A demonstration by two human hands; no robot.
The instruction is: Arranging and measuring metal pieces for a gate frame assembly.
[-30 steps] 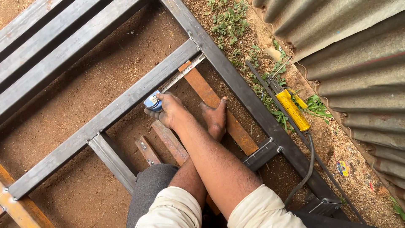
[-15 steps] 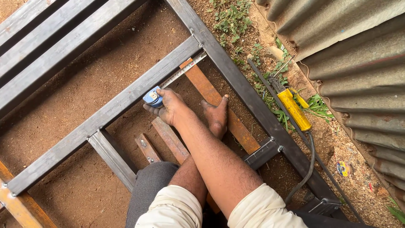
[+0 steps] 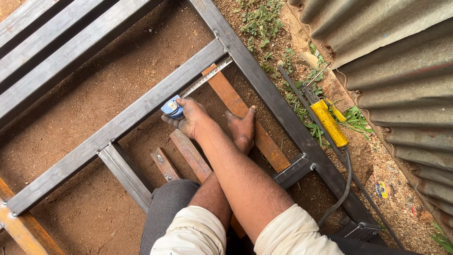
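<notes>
Head view, looking down on a steel frame laid on bare soil. The right hand (image 3: 191, 118) is closed on a blue tape measure case (image 3: 171, 107), held against the long grey crossbar (image 3: 118, 125). The tape blade (image 3: 205, 78) runs out from the case along the bar's lower edge to the inside corner where the bar meets the dark diagonal frame rail (image 3: 264, 89). The left hand (image 3: 241, 128), fingers together and flat, rests on a rusty flat bar (image 3: 245, 120) lying on the ground just beside; it holds nothing. Arms cross at the forearm, the right over the left.

Nearby: a short grey upright tube (image 3: 125, 172) joined under the crossbar, a small rusty offcut (image 3: 163, 164), a yellow-handled electrode holder (image 3: 329, 123) w/ black cable (image 3: 344, 189) lying across the rail's outer side, and corrugated sheeting (image 3: 401, 85) at right.

Risks, as judged: the blade's far end appears only butted at the corner, so a slight pull or tilt of the case could slip it and falsify the reading. Loose soil under the left hand's bar may let it shift. The cable runs near the knee, approx. where a leg move could snag it.
</notes>
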